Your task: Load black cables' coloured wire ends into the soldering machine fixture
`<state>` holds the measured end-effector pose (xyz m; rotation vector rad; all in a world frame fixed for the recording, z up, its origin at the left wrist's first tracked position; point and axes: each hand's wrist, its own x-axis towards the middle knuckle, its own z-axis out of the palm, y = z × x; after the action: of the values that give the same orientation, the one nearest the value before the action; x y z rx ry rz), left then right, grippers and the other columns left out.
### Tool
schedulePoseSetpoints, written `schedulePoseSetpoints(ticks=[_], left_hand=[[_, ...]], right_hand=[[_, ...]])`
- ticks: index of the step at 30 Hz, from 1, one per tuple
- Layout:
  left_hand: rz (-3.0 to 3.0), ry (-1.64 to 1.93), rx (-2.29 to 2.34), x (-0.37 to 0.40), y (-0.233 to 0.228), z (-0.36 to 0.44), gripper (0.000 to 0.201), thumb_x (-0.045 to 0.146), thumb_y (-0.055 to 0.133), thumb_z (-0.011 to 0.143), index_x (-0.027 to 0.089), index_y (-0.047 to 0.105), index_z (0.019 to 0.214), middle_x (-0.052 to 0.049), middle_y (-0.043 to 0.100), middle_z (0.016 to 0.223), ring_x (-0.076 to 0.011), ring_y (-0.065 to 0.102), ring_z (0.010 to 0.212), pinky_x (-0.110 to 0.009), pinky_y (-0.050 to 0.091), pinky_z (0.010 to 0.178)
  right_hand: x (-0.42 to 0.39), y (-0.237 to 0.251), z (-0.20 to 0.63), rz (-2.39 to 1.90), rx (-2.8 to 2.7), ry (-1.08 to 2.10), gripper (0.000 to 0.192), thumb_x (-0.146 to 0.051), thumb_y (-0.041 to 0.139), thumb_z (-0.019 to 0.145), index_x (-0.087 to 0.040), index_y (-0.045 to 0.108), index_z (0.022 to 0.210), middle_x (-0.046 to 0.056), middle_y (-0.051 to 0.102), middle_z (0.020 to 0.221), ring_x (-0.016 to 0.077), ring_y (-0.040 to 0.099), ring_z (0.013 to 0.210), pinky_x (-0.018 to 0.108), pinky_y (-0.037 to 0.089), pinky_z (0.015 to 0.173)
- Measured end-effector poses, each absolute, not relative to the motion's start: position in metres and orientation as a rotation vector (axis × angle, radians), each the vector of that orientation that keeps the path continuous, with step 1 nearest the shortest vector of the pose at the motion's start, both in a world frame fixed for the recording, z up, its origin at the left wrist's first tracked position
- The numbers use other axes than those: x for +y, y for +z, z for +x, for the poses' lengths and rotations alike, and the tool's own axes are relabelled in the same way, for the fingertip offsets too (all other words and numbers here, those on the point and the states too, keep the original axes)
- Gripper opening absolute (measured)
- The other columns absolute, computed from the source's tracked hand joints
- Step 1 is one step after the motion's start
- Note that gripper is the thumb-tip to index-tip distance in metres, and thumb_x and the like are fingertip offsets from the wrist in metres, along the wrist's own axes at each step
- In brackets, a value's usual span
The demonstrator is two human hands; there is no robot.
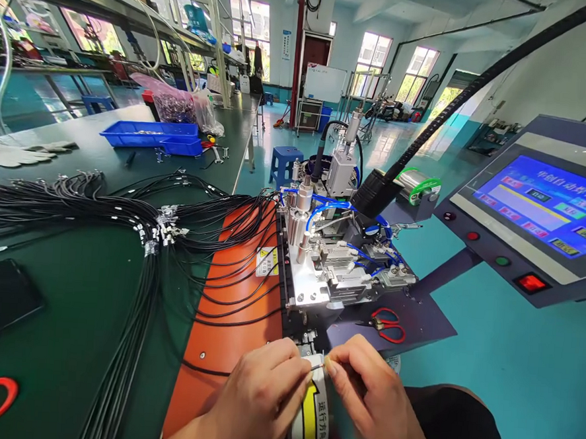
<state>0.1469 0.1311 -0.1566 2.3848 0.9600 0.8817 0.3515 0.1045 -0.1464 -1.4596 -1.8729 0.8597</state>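
Observation:
My left hand is closed in a pinch around a thin black cable, which runs in from the left over the orange cover. Between my hands a short stripped wire end sticks out of that cable. My right hand pinches at this wire end with thumb and forefinger. Below both hands lies a white label with a yellow arrow. Just beyond them stands the metal automatic machine, with several more black cables laid in a row along its left edge.
Bundled black cables cover much of the green table. Blue trays stand farther back. Red-handled snips lie on the machine's base, and a lit control screen rises at right. Red scissors and a dark phone-like slab are at left.

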Motion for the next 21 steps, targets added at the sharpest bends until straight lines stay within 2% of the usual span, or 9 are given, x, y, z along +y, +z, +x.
schedulePoseSetpoints(ticks=[7,10,13,16,21], left_hand=[[2.26,0.87,0.982,0.134,-0.159,0.146,0.015,0.017,0.049,0.096,0.018,0.063,0.093,-0.004,0.054,0.08,-0.0136,0.048,0.073,-0.024,0.039,0.064],[2.244,0.873,0.989,0.133,-0.16,0.145,0.015,0.017,0.05,0.097,0.017,0.064,0.093,-0.004,0.055,0.08,-0.0137,0.049,0.074,-0.024,0.039,0.064],[2.224,0.881,0.991,0.133,-0.16,0.145,0.015,0.017,0.05,0.097,0.017,0.064,0.093,-0.004,0.056,0.08,-0.0134,0.049,0.073,-0.025,0.039,0.064],[2.197,0.891,1.004,0.134,-0.16,0.145,0.016,0.018,0.049,0.097,0.017,0.064,0.092,-0.003,0.056,0.08,-0.0129,0.049,0.072,-0.025,0.039,0.063],[2.182,0.895,1.034,0.135,-0.161,0.147,0.017,0.019,0.049,0.097,0.018,0.065,0.091,-0.004,0.056,0.08,-0.0132,0.05,0.072,-0.025,0.039,0.063]], right_hand=[[0.106,-0.153,0.364,-1.542,-1.549,1.083,0.031,-0.049,0.048,0.101,-0.022,0.062,0.098,0.005,0.06,0.097,0.0195,0.057,0.09,0.027,0.043,0.078],[0.106,-0.157,0.363,-1.536,-1.443,1.273,0.036,-0.055,0.052,0.099,-0.021,0.062,0.098,0.004,0.059,0.088,0.0166,0.055,0.078,0.024,0.041,0.065],[0.108,-0.159,0.358,-1.515,-1.336,1.426,0.042,-0.06,0.053,0.096,-0.019,0.063,0.098,0.001,0.053,0.075,0.0115,0.042,0.06,0.023,0.031,0.05],[0.11,-0.16,0.354,-1.471,-1.263,1.505,0.043,-0.06,0.056,0.095,-0.018,0.064,0.096,-0.001,0.046,0.069,0.0096,0.033,0.056,0.022,0.025,0.047],[0.111,-0.162,0.351,-1.43,-1.143,1.591,0.044,-0.06,0.061,0.092,-0.016,0.064,0.094,-0.003,0.038,0.062,0.0087,0.029,0.053,0.023,0.021,0.047]])
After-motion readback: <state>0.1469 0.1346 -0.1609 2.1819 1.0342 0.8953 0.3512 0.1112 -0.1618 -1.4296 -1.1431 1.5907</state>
